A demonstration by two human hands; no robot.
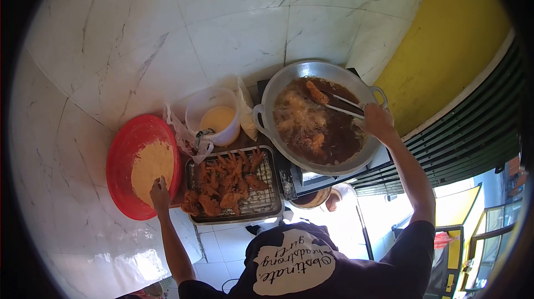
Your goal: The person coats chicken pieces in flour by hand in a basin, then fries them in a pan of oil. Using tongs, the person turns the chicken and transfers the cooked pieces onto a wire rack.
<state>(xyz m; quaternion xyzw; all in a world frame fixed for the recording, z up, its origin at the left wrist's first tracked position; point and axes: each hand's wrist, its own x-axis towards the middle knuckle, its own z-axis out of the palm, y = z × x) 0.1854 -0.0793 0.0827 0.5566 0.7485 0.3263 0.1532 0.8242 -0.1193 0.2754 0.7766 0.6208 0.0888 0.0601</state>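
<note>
My right hand (378, 122) is closed round the handle end of metal tongs (346, 111). The tips of the tongs meet a browned piece of fried chicken (317, 93) at the far side of a large metal wok (311, 68). Dark oil bubbles in the wok, with another golden piece (315, 143) lying near its front. On the left, my left hand (160, 192) is over the near right part of a red basin (118, 174) of pale flour (151, 167). Its fingers are drawn together; anything between them is too small to make out.
A metal tray (272, 202) with a wire rack carries several fried pieces (225, 179). Behind it stand a translucent bucket (194, 104) of pale batter and a plastic bag (246, 113). The wok sits on a stove (311, 179) beside a tiled wall (233, 32).
</note>
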